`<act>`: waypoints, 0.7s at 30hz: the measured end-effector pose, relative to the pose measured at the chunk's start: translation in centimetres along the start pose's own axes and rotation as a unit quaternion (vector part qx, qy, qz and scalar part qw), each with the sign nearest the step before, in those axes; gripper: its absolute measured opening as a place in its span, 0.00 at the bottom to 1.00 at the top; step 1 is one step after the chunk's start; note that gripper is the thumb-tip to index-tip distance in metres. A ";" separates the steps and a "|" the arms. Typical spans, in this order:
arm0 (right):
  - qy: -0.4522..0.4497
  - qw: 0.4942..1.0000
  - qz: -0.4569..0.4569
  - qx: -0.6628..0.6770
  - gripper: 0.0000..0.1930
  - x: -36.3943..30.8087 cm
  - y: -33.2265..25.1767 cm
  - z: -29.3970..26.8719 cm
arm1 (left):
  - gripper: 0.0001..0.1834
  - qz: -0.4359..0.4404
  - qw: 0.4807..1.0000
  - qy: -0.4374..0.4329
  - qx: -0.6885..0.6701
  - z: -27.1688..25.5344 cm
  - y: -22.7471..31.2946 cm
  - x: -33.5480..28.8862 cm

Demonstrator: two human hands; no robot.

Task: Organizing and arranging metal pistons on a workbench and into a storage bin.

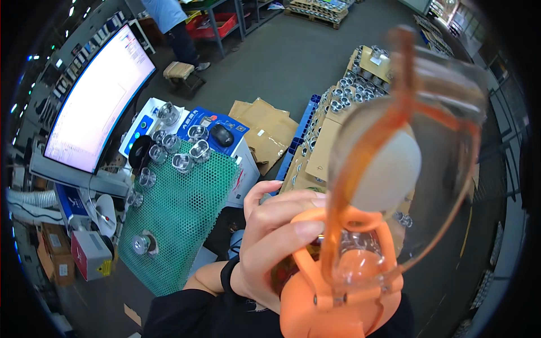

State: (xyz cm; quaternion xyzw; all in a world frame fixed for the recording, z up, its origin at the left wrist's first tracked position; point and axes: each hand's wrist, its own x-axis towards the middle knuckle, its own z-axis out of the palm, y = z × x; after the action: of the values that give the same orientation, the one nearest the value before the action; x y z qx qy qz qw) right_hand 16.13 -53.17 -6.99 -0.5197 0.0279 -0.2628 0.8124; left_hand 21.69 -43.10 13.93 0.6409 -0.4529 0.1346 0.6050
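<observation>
Your left hand (270,236) curls snugly around an orange-topped bottle (332,312), its clear lid (406,169) raised, to the right of the green mesh mat (174,217). Clear cups (182,163) cluster at the mat's far end; your right hand's grip cannot be told, being out of view.

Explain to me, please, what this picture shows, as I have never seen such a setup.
No robot here: a person uses bare hands. This picture comes from the left of two fisheye cameras worn on the head, so edges bend. The left hand grips an orange and clear plastic container, blurred near the lens; the right hand is not visible. On the green perforated mat sit clear, round, cup-like pieces and a silvery round piece. A bright-screened monitor stands to the left.
</observation>
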 end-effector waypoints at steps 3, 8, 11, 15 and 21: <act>-0.010 1.000 0.005 0.008 0.19 -0.3 0.3 -0.6 | 0.31 0.034 0.994 0.102 -0.036 1.1 0.2 -0.1; -0.004 1.000 -0.003 0.015 0.19 -1.0 0.3 -2.0 | 0.32 0.025 0.995 0.080 -0.059 1.1 0.8 0.6; 0.002 1.000 -0.012 0.025 0.20 -1.1 0.2 -2.4 | 0.33 0.037 0.998 0.008 -0.050 0.5 1.0 1.2; 0.012 0.999 -0.022 0.039 0.20 -1.2 0.5 -2.7 | 0.32 0.026 0.997 0.009 -0.069 1.2 1.6 1.3; 0.016 0.998 -0.031 0.060 0.21 -1.0 0.6 -3.3 | 0.31 0.026 0.999 0.007 -0.020 1.4 1.7 1.1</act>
State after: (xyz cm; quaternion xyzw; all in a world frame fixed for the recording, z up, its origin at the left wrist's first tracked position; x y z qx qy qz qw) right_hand 14.43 -55.21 -9.24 -0.4663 0.0090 -0.2979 0.8329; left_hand 20.48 -44.57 15.53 0.6156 -0.4674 0.1455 0.6175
